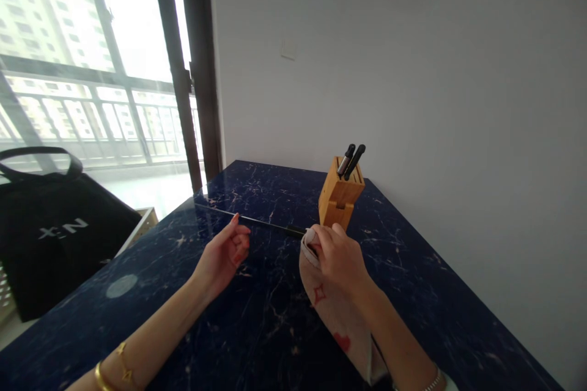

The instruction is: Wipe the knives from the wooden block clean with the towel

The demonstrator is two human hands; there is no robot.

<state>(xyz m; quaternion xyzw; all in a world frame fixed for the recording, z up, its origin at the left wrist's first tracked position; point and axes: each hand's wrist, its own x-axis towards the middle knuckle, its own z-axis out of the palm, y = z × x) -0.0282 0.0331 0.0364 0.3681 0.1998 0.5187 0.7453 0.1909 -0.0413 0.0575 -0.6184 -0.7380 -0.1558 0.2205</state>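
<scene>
My right hand (pixel 338 258) is closed around a white cloth (pixel 337 311) with red marks, and around the handle end of a long thin dark knife (pixel 257 220). The blade reaches left across the dark blue marble table (pixel 413 269). My left hand (pixel 226 252) hovers beside the blade's middle, fingers loosely curled and apart, fingertip next to the blade, holding nothing. Just behind my right hand stands a wooden knife block (pixel 340 200) with two black-handled knives (pixel 351 160) in it.
A white wall runs along the table's right and back. A dark window frame (pixel 192 67) and large window are at the left. A black bag (pixel 50 226) sits left of the table, beside a light-coloured box edge (pixel 142 226).
</scene>
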